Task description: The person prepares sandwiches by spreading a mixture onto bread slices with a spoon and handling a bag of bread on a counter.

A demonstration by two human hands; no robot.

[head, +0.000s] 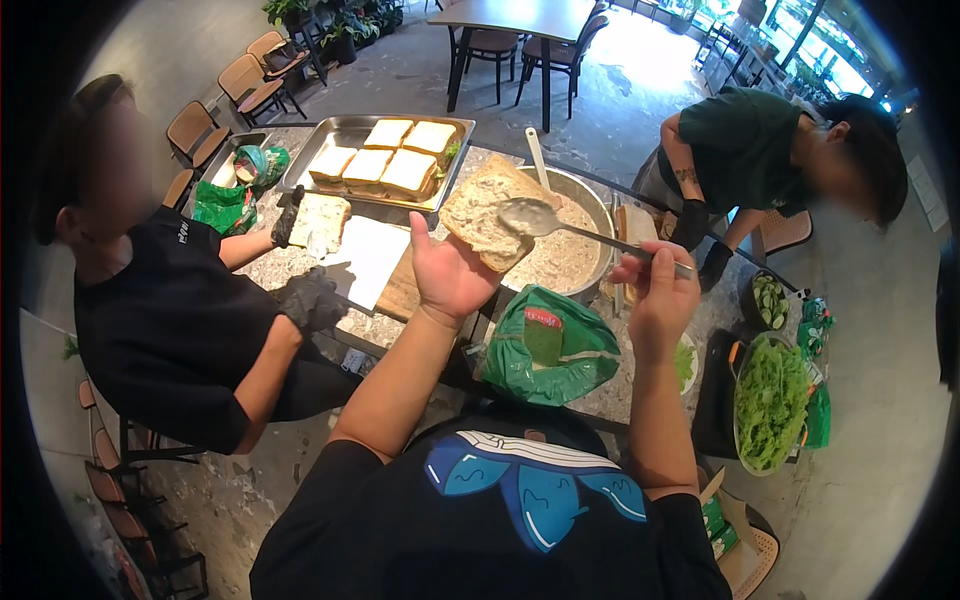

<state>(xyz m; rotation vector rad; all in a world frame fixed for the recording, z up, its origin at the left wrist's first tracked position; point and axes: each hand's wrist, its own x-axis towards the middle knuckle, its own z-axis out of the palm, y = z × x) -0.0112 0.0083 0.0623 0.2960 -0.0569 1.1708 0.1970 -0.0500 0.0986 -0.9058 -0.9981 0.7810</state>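
A slice of bread (480, 196) coated with a pale chunky spread rests on my left hand (451, 274), palm up with the thumb raised. In my right hand (660, 296) is the handle of a metal spoon (529, 217), whose bowl lies against the spread. Behind the slice stands a large metal bowl (606, 259) of the same creamy mixture, with a white-handled utensil (537, 154) leaning in it. A green plastic bread bag (551, 349) lies between my forearms at the near table edge.
A metal tray (330, 135) holds several stacked sandwiches (397, 165). Co-workers in black gloves stand at left (311, 300) and right (690, 225). Lettuce (772, 405) fills a container at right, near a bowl of sliced cucumber (769, 300). White paper (371, 259) lies beside a wooden board (401, 289).
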